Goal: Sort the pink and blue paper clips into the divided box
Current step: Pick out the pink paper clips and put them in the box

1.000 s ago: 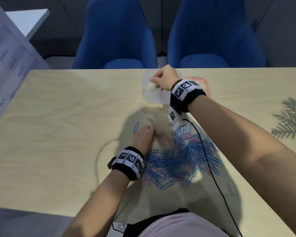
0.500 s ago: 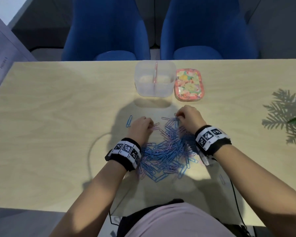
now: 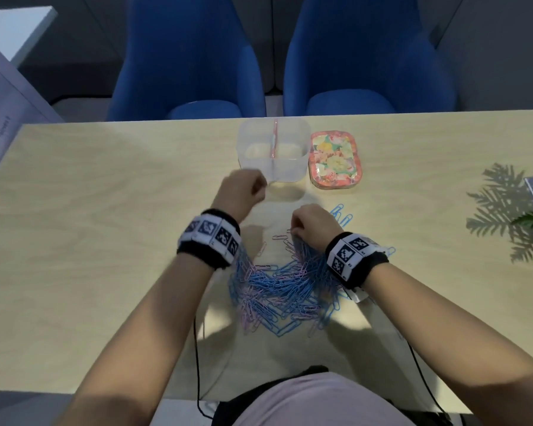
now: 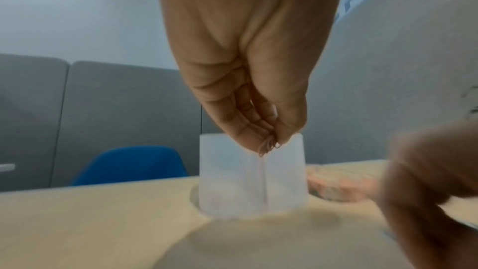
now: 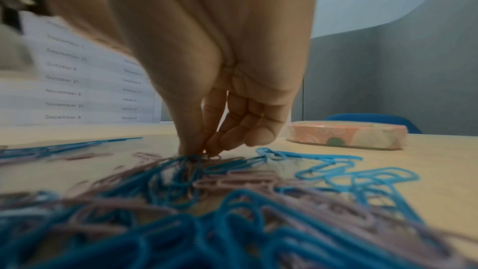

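The divided box [image 3: 273,150] stands at the far middle of the table [image 3: 105,210], its pink divider [image 3: 274,138] running near to far, so the two compartments lie left and right. Just near of its left corner we hold our left hand [image 3: 242,192] raised, fingers bunched and pinching a few small clips [image 4: 267,146] — pale pink as far as the blur allows. The left compartment is the closer one, a short reach up and far-right over the rim; nothing stands between.

The pile of pink and blue paper clips [image 3: 283,287] lies near of the box, between our wrists. Our right hand [image 3: 313,226] is down at its far edge, thumb and fingertips [image 5: 191,146] closed in a pinch among the clips — we cannot tell which colour they have.

A floral lid [image 3: 334,161] lies just right of the box, a few loose blue clips [image 3: 342,215] near of it, and two blue chairs [image 3: 191,56] stand beyond the table.
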A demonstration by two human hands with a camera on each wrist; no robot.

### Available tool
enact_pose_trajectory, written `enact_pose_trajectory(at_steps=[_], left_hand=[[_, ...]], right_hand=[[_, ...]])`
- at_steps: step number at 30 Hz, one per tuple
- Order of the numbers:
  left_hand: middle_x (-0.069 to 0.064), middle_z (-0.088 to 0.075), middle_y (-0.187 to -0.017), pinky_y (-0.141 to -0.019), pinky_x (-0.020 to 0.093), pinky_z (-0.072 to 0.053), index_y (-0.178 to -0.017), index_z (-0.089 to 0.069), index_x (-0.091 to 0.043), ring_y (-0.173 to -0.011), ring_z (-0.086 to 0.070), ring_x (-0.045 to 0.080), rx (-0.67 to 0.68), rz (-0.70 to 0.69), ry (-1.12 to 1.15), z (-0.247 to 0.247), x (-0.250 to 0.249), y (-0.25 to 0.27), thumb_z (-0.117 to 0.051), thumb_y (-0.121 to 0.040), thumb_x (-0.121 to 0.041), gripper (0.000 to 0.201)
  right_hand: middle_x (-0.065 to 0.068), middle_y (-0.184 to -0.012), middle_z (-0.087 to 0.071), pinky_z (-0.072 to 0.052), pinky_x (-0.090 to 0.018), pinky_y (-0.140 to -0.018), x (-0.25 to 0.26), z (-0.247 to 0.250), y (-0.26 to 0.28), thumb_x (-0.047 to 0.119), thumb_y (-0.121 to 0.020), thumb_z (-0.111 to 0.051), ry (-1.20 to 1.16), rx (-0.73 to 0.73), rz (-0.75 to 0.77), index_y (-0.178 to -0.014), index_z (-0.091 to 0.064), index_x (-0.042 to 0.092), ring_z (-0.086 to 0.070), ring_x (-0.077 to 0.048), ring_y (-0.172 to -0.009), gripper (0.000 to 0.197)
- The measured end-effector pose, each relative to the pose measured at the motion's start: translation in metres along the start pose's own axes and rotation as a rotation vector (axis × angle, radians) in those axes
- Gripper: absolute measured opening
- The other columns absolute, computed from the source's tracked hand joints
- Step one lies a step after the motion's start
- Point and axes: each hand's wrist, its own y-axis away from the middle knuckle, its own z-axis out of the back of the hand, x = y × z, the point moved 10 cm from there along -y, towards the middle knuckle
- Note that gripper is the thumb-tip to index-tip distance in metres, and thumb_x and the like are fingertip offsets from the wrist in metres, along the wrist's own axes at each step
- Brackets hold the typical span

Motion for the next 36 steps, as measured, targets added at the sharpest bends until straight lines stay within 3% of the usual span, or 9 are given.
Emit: enact_pose_trajectory(at_steps=[6, 11, 13, 15, 17, 22, 25, 31, 36], left_hand=[[0.012, -0.066, -0.095, -0.081, 0.033, -0.045, -0.094, -0.066, -0.008, -0.091, -0.059, 0.03, -0.05, 0.006, -0.117, 0.033, -0.008, -0.072, -0.052, -0.087, -0.009, 0.016], [0.005, -0.048, -0.083, -0.074, 0.026, -0.036, -0.071, -0.051, -0.02, -0.077, -0.041, 0.025, 0.053, 0.053, -0.203, 0.02, 0.0, -0.092, -0.046, -0.087, 0.0, 0.026], [0.012, -0.061, -0.091, -0.079, 0.03, -0.042, -0.081, -0.064, -0.014, -0.084, -0.051, 0.034, -0.011, 0.027, -0.146, 0.026, -0.006, -0.085, -0.044, -0.09, -0.004, 0.024], [0.012, -0.067, -0.102, -0.083, 0.034, -0.044, -0.099, -0.066, -0.008, -0.095, -0.058, 0.031, -0.121, -0.057, -0.059, 0.032, -0.017, -0.066, -0.045, -0.09, -0.009, 0.022], [0.01, -0.068, -0.099, -0.082, 0.033, -0.046, -0.096, -0.066, -0.009, -0.088, -0.06, 0.027, -0.148, -0.115, 0.001, 0.024, -0.02, -0.037, -0.049, -0.09, -0.012, 0.018], [0.001, -0.066, -0.093, -0.073, 0.024, -0.043, -0.095, -0.064, -0.015, -0.079, -0.056, 0.014, 0.146, 0.098, -0.027, -0.042, 0.023, 0.03, -0.061, -0.087, -0.028, 0.016], [0.002, -0.063, -0.093, -0.069, 0.027, -0.04, -0.092, -0.06, -0.016, -0.086, -0.057, 0.019, 0.229, 0.162, -0.179, -0.069, 0.032, 0.055, -0.062, -0.083, -0.038, 0.024], [0.011, -0.062, -0.101, -0.077, 0.037, -0.043, -0.091, -0.058, -0.008, -0.096, -0.057, 0.028, 0.186, 0.221, -0.164, -0.081, 0.03, 0.067, -0.055, -0.089, -0.021, 0.014], [0.013, -0.056, -0.11, -0.083, 0.037, -0.042, -0.103, -0.054, -0.004, -0.104, -0.05, 0.029, 0.207, 0.15, -0.241, -0.09, 0.026, 0.065, -0.044, -0.094, -0.016, 0.018]], right_hand=[[-0.012, -0.105, -0.061, -0.047, -0.038, -0.085, 0.004, -0.004, 0.005, 0.013, -0.088, -0.054, 0.032, 0.003, 0.021, -0.095, -0.066, 0.006, -0.052, -0.029, -0.106, 0.016], [-0.012, -0.105, -0.061, -0.046, -0.037, -0.086, 0.003, 0.0, 0.007, 0.013, -0.087, -0.057, 0.008, -0.014, 0.033, -0.095, -0.067, 0.006, -0.054, -0.029, -0.105, 0.015], [-0.012, -0.104, -0.063, -0.046, -0.037, -0.087, 0.001, 0.0, 0.008, 0.013, -0.086, -0.059, -0.004, -0.005, 0.019, -0.094, -0.067, 0.006, -0.055, -0.028, -0.104, 0.013], [-0.012, -0.103, -0.065, -0.046, -0.036, -0.088, -0.002, 0.0, 0.008, 0.011, -0.085, -0.06, -0.03, -0.004, 0.0, -0.092, -0.067, 0.006, -0.057, -0.028, -0.104, 0.011], [-0.012, -0.104, -0.066, -0.048, -0.037, -0.087, -0.004, -0.002, 0.008, 0.009, -0.084, -0.06, -0.065, 0.017, -0.022, -0.092, -0.067, 0.005, -0.059, -0.029, -0.102, 0.011], [-0.011, -0.1, -0.065, -0.047, -0.037, -0.081, 0.003, -0.004, 0.012, 0.012, -0.085, -0.054, 0.061, 0.011, 0.082, -0.09, -0.064, 0.006, -0.059, -0.028, -0.097, 0.012], [-0.01, -0.094, -0.065, -0.042, -0.034, -0.077, 0.004, -0.002, 0.016, 0.015, -0.084, -0.055, 0.076, -0.041, 0.12, -0.087, -0.061, 0.007, -0.058, -0.028, -0.091, 0.01], [0.001, -0.078, -0.06, -0.043, -0.015, -0.06, -0.04, 0.03, 0.021, 0.006, -0.086, -0.055, -0.657, -0.279, -0.11, -0.102, -0.067, 0.007, -0.051, -0.008, -0.064, 0.02], [-0.006, -0.059, -0.049, -0.033, -0.026, -0.048, -0.062, -0.005, 0.038, 0.004, -0.086, -0.039, -1.377, -0.16, -0.519, -0.071, -0.056, 0.004, -0.045, -0.018, -0.049, 0.022]])
